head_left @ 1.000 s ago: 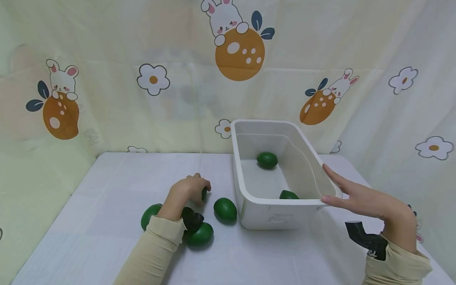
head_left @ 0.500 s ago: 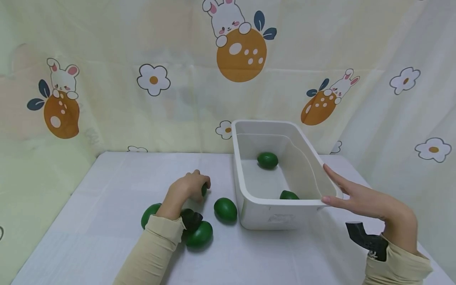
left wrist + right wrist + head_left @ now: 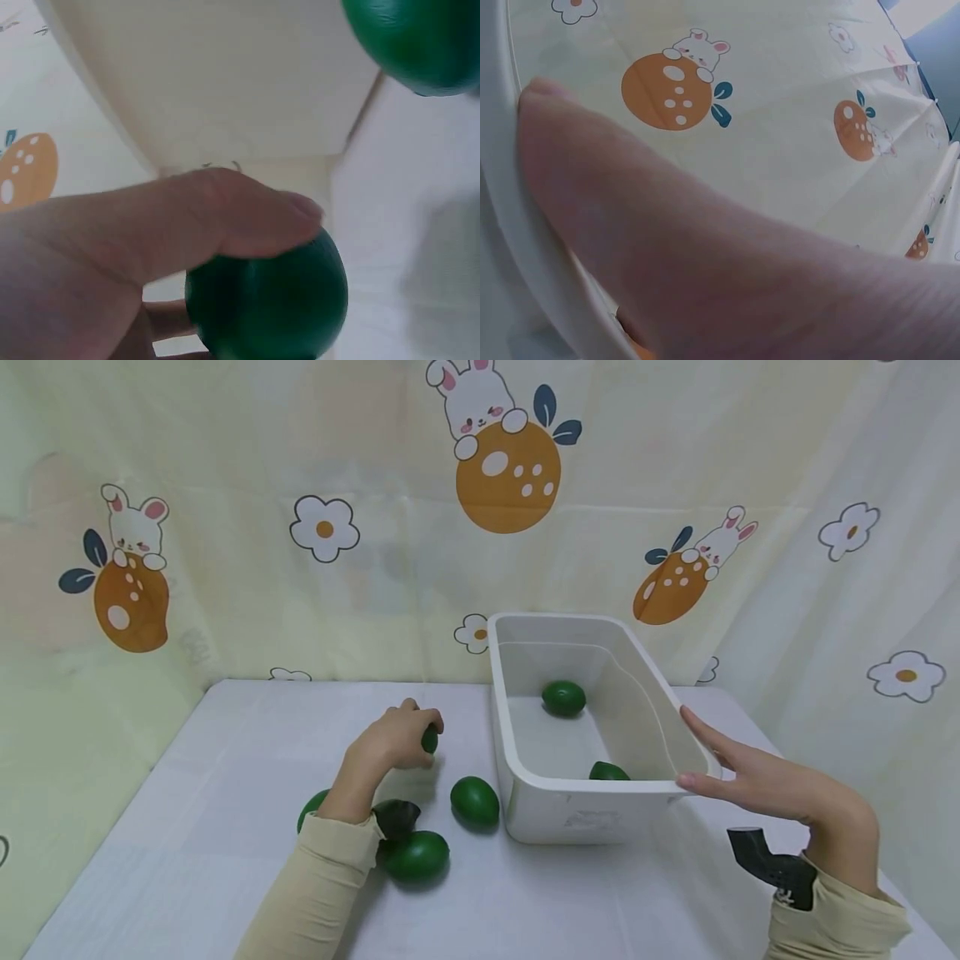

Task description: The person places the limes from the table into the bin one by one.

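My left hand (image 3: pixel 393 739) holds a smooth, dark green oval fruit (image 3: pixel 429 740) over the table, left of a white plastic bin (image 3: pixel 600 810). In the left wrist view the thumb lies along the top of this fruit (image 3: pixel 274 300), with fingers behind it. My right hand (image 3: pixel 772 781) rests on the bin's near right corner, fingers fairly straight; its thumb (image 3: pixel 592 165) lies against the rim in the right wrist view. Inside the bin are two similar green fruits, one toward the back (image 3: pixel 563 698) and one partly hidden behind the front wall (image 3: pixel 608 771).
Three more green fruits are on the white table (image 3: pixel 570 902): one beside the bin (image 3: pixel 475 802), one near my left cuff (image 3: pixel 416 857), and one partly hidden behind the left wrist (image 3: pixel 309 808). A patterned curtain (image 3: pixel 375 593) hangs behind. Each wrist wears a black mount.
My left hand has risen and moved slightly away from me, lifting the green fruit off the table. The right hand and the bin have stayed in place.
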